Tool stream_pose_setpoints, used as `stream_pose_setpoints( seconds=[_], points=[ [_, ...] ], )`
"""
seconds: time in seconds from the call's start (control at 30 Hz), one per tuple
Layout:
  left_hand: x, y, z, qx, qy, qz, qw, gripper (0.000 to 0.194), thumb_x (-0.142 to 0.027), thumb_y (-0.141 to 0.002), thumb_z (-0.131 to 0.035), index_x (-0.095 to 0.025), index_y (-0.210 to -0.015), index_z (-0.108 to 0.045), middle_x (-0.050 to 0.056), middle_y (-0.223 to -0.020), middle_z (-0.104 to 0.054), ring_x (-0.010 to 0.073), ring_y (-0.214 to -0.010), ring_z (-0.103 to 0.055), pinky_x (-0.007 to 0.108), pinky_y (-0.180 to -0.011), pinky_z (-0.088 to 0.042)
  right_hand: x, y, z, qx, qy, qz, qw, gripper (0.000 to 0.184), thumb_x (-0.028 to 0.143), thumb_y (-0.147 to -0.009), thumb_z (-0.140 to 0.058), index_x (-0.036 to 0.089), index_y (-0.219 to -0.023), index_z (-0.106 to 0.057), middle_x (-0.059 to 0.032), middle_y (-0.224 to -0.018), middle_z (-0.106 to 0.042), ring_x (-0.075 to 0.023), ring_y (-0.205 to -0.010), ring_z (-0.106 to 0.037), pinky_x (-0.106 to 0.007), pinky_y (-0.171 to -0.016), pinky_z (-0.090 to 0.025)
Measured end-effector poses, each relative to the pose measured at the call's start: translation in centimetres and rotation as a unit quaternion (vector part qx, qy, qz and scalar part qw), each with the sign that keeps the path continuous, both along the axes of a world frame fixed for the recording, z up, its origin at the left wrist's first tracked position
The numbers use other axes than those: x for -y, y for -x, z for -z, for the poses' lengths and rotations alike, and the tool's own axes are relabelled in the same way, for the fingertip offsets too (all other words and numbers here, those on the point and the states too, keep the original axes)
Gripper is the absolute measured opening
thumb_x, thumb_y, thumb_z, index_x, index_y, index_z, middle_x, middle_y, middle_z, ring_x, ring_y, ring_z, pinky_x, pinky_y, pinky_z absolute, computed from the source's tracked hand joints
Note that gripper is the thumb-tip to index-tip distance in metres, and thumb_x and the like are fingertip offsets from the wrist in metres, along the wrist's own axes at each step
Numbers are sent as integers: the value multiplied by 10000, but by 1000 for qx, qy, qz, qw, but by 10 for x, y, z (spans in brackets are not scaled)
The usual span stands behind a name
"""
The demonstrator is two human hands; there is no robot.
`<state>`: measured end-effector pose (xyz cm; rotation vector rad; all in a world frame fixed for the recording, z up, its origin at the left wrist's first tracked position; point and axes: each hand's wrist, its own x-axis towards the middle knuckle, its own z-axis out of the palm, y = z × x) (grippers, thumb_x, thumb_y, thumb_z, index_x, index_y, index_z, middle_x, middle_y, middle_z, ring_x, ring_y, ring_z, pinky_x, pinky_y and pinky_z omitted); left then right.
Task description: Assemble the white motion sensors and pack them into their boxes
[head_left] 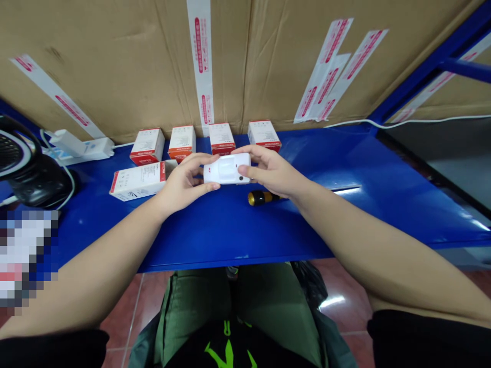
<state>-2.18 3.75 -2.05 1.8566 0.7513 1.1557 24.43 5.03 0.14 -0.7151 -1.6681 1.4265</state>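
"What lies toward our blue table's (215, 235) left end?"
"A white-and-red box (138, 180)."
"And our hands?"
"Above the table, our left hand (182, 183) pinches one end of a white gadget (227, 169), our right hand (271, 171) the other. A gold-and-black handle (258, 198) lies on the table."

White oblong device (226, 175), smooth and glossy, held lengthwise between left hand (183, 184) and right hand (270, 169), gripped at both ends, raised middle panel (227, 166) facing up, small red mark (209, 170) toward left hand, dark round spot (241, 178) just beside right thumb (246, 171).
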Motion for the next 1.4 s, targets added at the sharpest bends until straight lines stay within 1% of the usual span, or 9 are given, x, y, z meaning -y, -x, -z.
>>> stream_pose_setpoints(
  seconds=[0.13,0.3,0.47,0.6,0.7,0.87,1.0,1.13,1.4],
  points=[
    [2,-2,-2,23,30,-25,999,627,-396,-761,-1004,-277,-1307,-719,106,-1441,-658,214,-1114,-762,334,-937,-685,-3,-4,-1,12,-1,-28,1000,527,427,-782,-954,233,-1154,-636,-44,-1118,-755,-195,-1034,-716,-342,-881,-626],
    [3,-4,-10,93,133,-64,985,666,-489,-770,-990,-228,-1301,-685,46,-994,-792,179,-901,-778,292,-852,-664,-5,-9,-1,21,-5,-64,998,562,328,-787,-937,259,-1204,-566,-28,-1146,-735,-183,-984,-711,-335,-853,-618],
    [4,-6,-14,102,132,-79,983,574,-500,-741,-1003,-209,-1164,-746,12,-864,-756,152,-791,-734,282,-800,-641,-4,-9,-4,35,6,-66,997,600,317,-802,-915,264,-1242,-512,8,-1027,-713,-173,-912,-716,-325,-836,-617],
    [8,-9,-14,63,123,-39,990,608,-474,-779,-970,-250,-1268,-687,31,-1049,-750,174,-900,-738,294,-781,-638,-2,-3,0,19,6,-21,1000,579,429,-803,-926,260,-1152,-496,-13,-1039,-741,-188,-955,-735,-346,-857,-623],
    [10,-9,-13,-38,73,-30,996,745,-424,-653,-1036,-224,-1261,-654,100,-1249,-729,252,-1082,-729,333,-821,-632,-1,6,5,7,16,28,999,608,509,-757,-955,266,-1059,-487,1,-970,-754,-194,-931,-754,-356,-834,-633],
    [11,-10,-12,-68,80,-79,991,635,-551,-724,-972,-169,-1127,-663,84,-1050,-754,208,-892,-708,336,-807,-575,0,10,1,-24,80,53,995,349,575,-990,-710,253,-1012,-578,-19,-934,-781,-181,-848,-777,-370,-811,-662],
    [13,-15,-16,61,246,-44,966,627,-747,-878,-764,-151,-1064,-702,87,-887,-770,178,-750,-687,292,-694,-560,-5,-4,-9,146,-28,73,986,184,377,-977,-703,203,-937,-749,-67,-895,-807,-193,-791,-762,-374,-812,-647],
    [14,-19,-22,167,316,16,934,557,-672,-934,-738,-153,-1133,-726,92,-909,-811,140,-680,-675,238,-656,-570,-7,-10,-13,353,-129,42,926,176,218,-838,-777,190,-984,-871,-77,-929,-848,-229,-860,-788,-375,-855,-634],
    [9,-17,-18,206,353,14,912,415,-486,-943,-735,-184,-1219,-665,97,-1041,-823,254,-876,-815,359,-788,-700,-14,6,-9,423,-173,7,889,144,179,-800,-748,214,-860,-874,-42,-829,-834,-181,-719,-737,-332,-761,-593]
  ],
)
